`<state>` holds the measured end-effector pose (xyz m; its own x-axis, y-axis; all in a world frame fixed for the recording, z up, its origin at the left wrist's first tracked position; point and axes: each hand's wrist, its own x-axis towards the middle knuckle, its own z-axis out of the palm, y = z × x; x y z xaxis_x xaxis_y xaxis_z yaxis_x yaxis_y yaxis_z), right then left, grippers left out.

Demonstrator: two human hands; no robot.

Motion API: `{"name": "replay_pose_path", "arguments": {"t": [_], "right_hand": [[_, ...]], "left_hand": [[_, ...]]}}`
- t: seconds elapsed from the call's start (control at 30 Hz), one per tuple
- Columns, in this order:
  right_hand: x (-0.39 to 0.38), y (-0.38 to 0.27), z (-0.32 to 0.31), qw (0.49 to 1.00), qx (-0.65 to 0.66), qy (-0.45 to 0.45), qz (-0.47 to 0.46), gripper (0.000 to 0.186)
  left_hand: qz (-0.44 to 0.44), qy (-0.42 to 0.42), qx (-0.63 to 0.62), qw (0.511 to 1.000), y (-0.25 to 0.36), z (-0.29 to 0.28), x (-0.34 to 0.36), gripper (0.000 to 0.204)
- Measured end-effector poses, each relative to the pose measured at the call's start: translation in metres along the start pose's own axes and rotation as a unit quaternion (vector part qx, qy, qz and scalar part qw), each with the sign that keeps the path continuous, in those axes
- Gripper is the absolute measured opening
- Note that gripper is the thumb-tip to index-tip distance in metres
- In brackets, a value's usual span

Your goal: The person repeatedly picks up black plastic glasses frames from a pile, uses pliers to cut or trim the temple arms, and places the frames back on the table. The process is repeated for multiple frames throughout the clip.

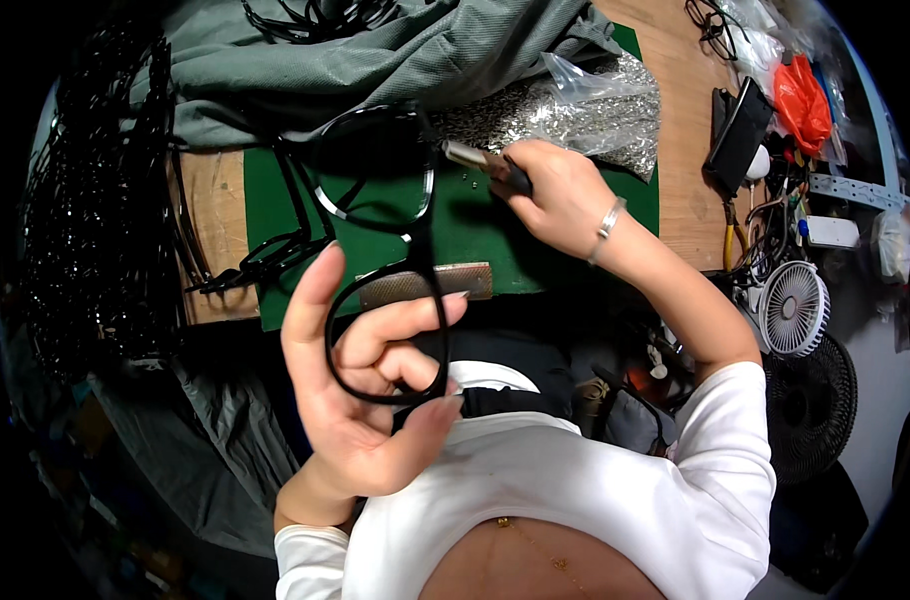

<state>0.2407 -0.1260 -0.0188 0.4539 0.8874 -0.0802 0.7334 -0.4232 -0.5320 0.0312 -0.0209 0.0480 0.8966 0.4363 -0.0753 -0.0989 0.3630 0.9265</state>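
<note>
A black eyeglass frame [421, 254] stands on end above the front of the green mat [565, 250]. My left hand [347, 432] is closed on its lower rim, with thumb and fingers around it. The upper rim reaches toward the grey cloth. In my right hand [565, 195] is a small hand tool [478, 160] with a metal end and a dark handle; its exact kind is unclear. That metal end points left, close to the frame's upper part, but I cannot tell whether they touch. Several tiny bits lie on the mat below the tool.
Grey-green cloth [365, 70] covers the table's back. A clear bag of small silvery pieces [615, 110] lies behind my right hand. More black frames [275, 250] rest at left, beside a dense hanging bunch [100, 200]. A textured metal block [470, 280], phone [740, 135] and white fan [795, 308] are around.
</note>
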Motion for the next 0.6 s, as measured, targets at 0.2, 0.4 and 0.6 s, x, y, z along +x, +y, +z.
{"name": "replay_pose_path", "arguments": {"t": [0.2,0.4,0.6], "right_hand": [[-0.003,0.002,0.012,0.999,-0.030,0.023,0.021,0.015],[-0.007,-0.003,-0.001,0.998,-0.028,-0.036,0.037,0.015],[-0.055,-0.041,-0.039,0.931,0.346,0.006,0.115,0.011]], "left_hand": [[0.065,0.003,-0.098,0.993,-0.007,-0.006,0.001,0.105],[0.047,-0.021,-0.040,0.998,-0.009,0.000,0.010,0.101],[0.101,-0.057,0.138,0.984,-0.035,0.015,0.029,0.094]]}}
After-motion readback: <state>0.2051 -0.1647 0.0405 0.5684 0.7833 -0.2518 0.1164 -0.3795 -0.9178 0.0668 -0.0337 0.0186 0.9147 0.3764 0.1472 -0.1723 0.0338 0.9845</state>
